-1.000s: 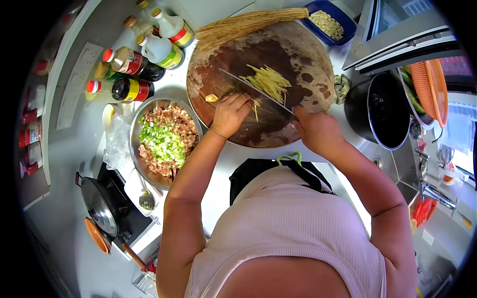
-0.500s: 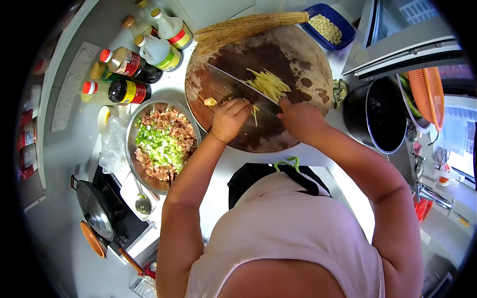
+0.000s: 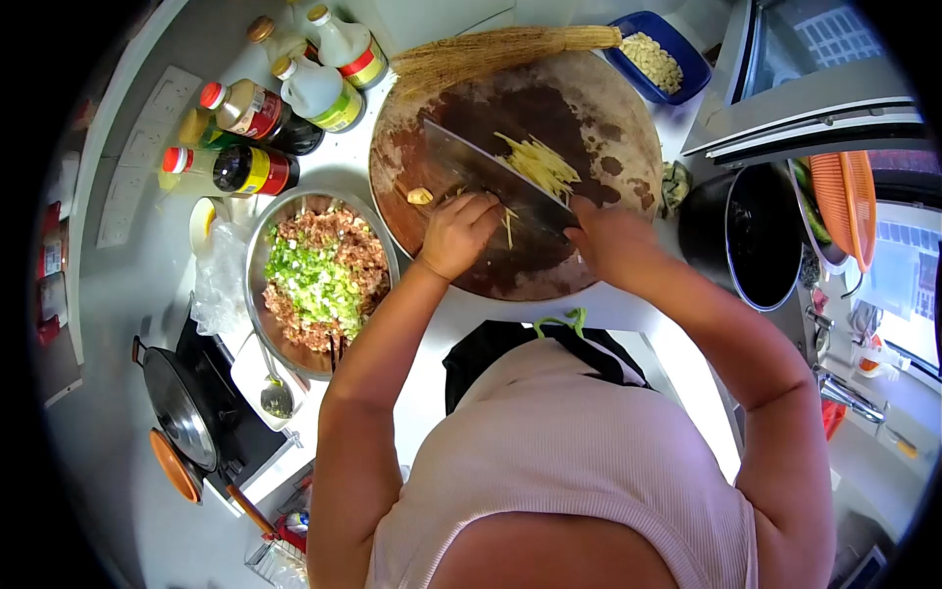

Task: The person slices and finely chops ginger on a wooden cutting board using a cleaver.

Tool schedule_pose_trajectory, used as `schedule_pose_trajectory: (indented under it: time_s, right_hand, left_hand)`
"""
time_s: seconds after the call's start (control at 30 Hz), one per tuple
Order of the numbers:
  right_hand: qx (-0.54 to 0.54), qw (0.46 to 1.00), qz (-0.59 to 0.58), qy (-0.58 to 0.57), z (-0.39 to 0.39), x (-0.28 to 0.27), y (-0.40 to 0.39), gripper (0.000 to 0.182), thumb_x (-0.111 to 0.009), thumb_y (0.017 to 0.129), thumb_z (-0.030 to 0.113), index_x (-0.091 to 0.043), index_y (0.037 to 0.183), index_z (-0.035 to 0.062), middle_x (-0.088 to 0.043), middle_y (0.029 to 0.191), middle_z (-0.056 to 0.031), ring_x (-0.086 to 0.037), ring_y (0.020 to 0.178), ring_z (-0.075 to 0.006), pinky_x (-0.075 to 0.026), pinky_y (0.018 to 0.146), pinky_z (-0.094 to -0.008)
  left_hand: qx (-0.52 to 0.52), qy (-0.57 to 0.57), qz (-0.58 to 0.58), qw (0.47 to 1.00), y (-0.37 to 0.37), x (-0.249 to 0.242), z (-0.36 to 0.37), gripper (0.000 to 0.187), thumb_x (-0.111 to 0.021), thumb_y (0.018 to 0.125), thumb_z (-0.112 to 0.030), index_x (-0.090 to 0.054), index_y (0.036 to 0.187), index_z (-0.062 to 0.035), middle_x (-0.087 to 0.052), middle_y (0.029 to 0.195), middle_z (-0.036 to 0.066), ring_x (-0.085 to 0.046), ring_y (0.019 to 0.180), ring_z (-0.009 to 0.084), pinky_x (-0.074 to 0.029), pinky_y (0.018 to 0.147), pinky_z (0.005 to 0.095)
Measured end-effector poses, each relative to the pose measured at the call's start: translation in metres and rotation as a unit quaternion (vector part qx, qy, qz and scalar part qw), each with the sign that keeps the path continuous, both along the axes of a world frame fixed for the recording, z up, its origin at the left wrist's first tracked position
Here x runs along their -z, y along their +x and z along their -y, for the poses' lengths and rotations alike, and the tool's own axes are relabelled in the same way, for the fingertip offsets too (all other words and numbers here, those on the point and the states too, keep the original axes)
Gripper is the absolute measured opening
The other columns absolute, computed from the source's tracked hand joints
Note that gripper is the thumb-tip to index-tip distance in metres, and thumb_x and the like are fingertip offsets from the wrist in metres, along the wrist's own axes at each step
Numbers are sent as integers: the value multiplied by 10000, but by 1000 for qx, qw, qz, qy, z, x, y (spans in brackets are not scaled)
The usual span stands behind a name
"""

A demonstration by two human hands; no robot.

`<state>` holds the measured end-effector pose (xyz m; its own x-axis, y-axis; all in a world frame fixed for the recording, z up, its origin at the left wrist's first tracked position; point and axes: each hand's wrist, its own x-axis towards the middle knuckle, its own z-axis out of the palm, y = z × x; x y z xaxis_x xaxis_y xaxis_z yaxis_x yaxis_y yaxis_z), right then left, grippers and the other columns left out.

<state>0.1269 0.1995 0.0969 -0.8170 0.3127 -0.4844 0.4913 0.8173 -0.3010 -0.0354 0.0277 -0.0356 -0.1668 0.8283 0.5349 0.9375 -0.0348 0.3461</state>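
My right hand is closed round the handle end of a cleaver. Its broad blade slants across a round wooden chopping board. Against the near side of the blade, my left hand has its fingers curled and pressed down on ginger, mostly hidden under the fingertips. A few thin strips show beside them. Beyond the blade lies a pile of pale yellow ginger strips. A small ginger chunk rests on the board, left of my left hand.
Left of the board stands a steel bowl of minced meat and chopped green onion. Several sauce bottles line the back left. A straw brush lies along the board's far edge, near a blue basin of peeled garlic. A dark pot stands right.
The cleaver blade has lifted and tilted, so more of its flat face shows. My right hand has shifted slightly right with it. My left hand stays nearly in place.
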Motion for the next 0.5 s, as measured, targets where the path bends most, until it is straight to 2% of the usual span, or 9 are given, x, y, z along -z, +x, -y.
schedule_pose_trajectory:
  time_s: [0.27,0.37,0.47,0.5]
  right_hand:
    - [-1,999,-30,12,-4,3,12,258,-541,976,293,-521,1078,57,-679,805,-205,-676,812,-404,-514,698,-521]
    - [-16,999,12,26,1,-5,10,259,-546,972,294,-524,1073,57,-677,800,-211,-680,807,-393,-518,675,-518]
    - [-29,998,-39,41,1,4,16,235,-597,933,267,-510,1044,79,-642,694,-195,-647,714,-437,-502,667,-530]
    - [-34,998,-26,39,1,3,15,236,-592,937,271,-512,1048,78,-647,703,-194,-651,723,-434,-503,671,-531]
  left_hand:
    - [2,-50,-31,998,3,-10,7,203,-607,755,-117,-682,939,-75,-653,1077,92,-630,990,271,-533,840,385]
    - [-2,-54,-37,998,4,-10,7,199,-600,757,-122,-679,932,-70,-653,1073,93,-626,997,271,-527,849,382]
    - [-2,-39,-48,998,4,-7,6,193,-595,757,-124,-673,921,-61,-656,1063,92,-626,989,268,-525,849,380]
    - [0,-35,-51,998,5,-7,6,191,-594,756,-124,-671,917,-57,-658,1060,92,-626,985,268,-525,850,380]
